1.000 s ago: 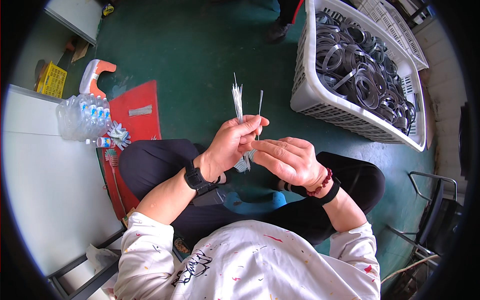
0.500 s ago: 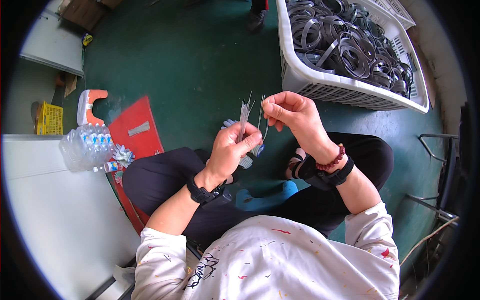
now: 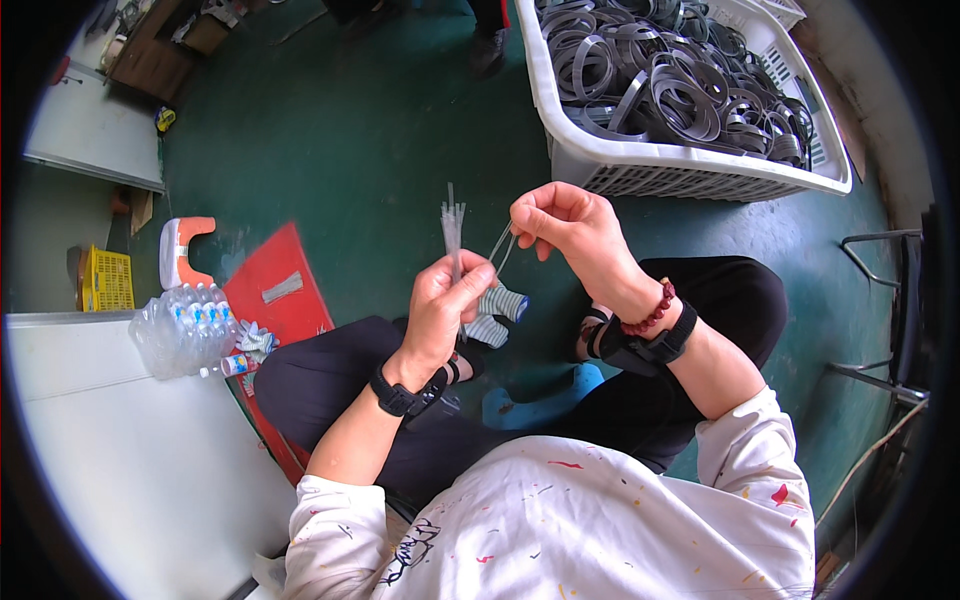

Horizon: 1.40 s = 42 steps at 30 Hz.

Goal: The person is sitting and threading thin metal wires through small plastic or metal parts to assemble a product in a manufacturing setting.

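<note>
Upright in my left hand [image 3: 437, 312] stands a bundle of thin silvery wires [image 3: 453, 228], its tips fanned out above my closed fingers. My right hand [image 3: 578, 228] is to the right of it and a little higher, thumb and forefinger pinched on a few thin wire strands [image 3: 503, 245]. Those strands bend down toward my left thumb; whether their lower ends touch it is hard to tell. Below my left hand lies a striped work glove [image 3: 490, 331] with a blue-edged cuff. Another bundle of wires [image 3: 283, 288] rests on a red board [image 3: 288, 252] at the left.
A white plastic basket [image 3: 690, 160] full of coiled dark strips stands at the far right. Wrapped plastic bottles [image 3: 190, 325] and another glove [image 3: 257, 342] sit at the left, near an orange-and-white stool [image 3: 180, 255]. A black-framed chair [image 3: 880, 260] is at the right. Another person's shoe [image 3: 488, 52] shows at the top.
My left hand has shifted slightly left with its bundle. The strands in my right hand, upright before, now slant down toward my left hand. The view has also shifted a little.
</note>
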{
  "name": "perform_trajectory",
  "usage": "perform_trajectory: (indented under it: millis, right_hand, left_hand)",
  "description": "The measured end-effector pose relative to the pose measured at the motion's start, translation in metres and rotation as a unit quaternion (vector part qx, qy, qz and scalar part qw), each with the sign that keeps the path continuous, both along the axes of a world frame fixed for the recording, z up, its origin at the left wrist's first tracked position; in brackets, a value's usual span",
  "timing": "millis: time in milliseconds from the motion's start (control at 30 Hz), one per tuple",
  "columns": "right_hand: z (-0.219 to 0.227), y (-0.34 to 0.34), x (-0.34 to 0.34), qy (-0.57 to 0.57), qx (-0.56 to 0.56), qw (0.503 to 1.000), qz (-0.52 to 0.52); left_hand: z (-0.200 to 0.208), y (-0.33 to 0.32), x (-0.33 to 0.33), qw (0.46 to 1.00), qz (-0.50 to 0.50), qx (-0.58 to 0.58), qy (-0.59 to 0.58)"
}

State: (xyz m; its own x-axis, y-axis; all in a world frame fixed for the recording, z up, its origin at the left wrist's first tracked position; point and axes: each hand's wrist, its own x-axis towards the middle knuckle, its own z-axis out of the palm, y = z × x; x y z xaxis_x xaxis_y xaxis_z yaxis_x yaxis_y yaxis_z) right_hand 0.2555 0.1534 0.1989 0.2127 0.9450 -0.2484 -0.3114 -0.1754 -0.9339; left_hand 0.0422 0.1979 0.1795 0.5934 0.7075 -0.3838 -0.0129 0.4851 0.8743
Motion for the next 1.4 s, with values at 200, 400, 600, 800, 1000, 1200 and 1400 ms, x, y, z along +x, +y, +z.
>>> perform_trajectory:
  millis: [200,400,600,800,1000,1200,1400]
  right_hand:
    - [-0.005,0.005,0.008,0.023,-0.02,0.999,-0.018]
    - [0.0,0.008,0.017,0.182,0.016,0.98,0.081]
    - [-0.007,0.002,-0.004,0.086,0.048,0.973,0.211]
    - [-0.002,0.003,-0.004,0.073,0.054,0.972,0.216]
    - [-0.004,0.0,-0.008,0.082,0.07,0.973,0.206]
    - [0.001,-0.001,-0.006,0.027,0.025,0.99,0.134]
    - [0.002,-0.003,-0.005,-0.005,0.003,0.992,0.13]
  left_hand:
    - [0.003,-0.002,0.008,0.973,0.046,0.223,0.034]
    - [0.003,0.008,0.0,0.992,0.019,-0.043,-0.116]
    - [-0.005,0.01,-0.005,0.94,-0.077,-0.238,-0.234]
    - [-0.006,0.01,-0.004,0.922,-0.091,-0.284,-0.248]
    - [-0.008,0.008,-0.004,0.914,-0.114,-0.298,-0.249]
    - [-0.002,0.004,0.0,0.953,-0.075,-0.225,-0.187]
    - [-0.009,0.001,-0.003,0.979,-0.043,-0.147,-0.134]
